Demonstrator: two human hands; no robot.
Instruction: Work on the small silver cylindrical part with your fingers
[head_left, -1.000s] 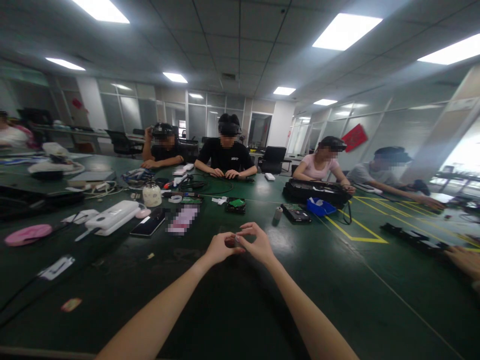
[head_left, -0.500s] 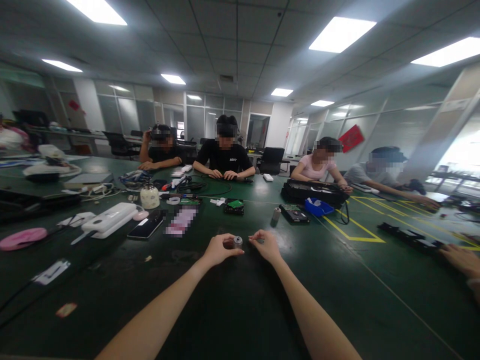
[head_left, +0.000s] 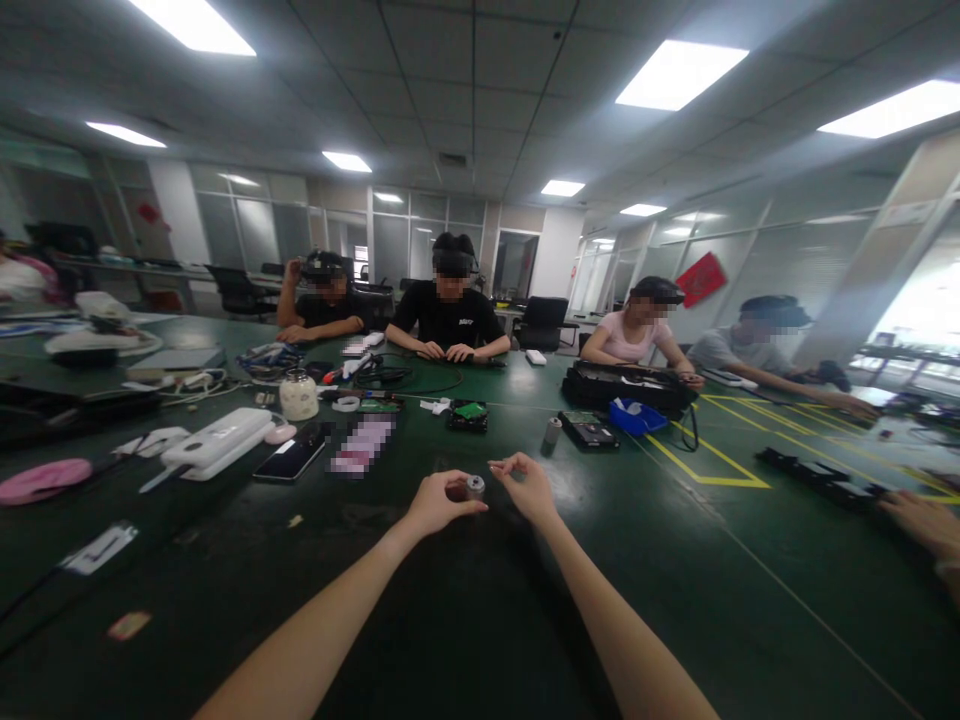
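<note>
My left hand is curled round a small silver metal cylinder, thumb on its near side. The cylinder stands upright on the green table, with dark marks on its top face. Just to its right hovers my right hand, thumb and forefinger pinched together. Something tiny seems to be at those fingertips, too small to name. A second, similar cylinder stands farther back on the right, beside a black hard drive.
Beyond my hands lie a hard drive with a green board, a phone and a white power strip. A blue tray sits right, before a black case. Several co-workers sit around; one's hand enters at right.
My right hand has shifted slightly left and up, its pinched fingertips closer to the cylinder. My left hand keeps its hold with almost no movement.
</note>
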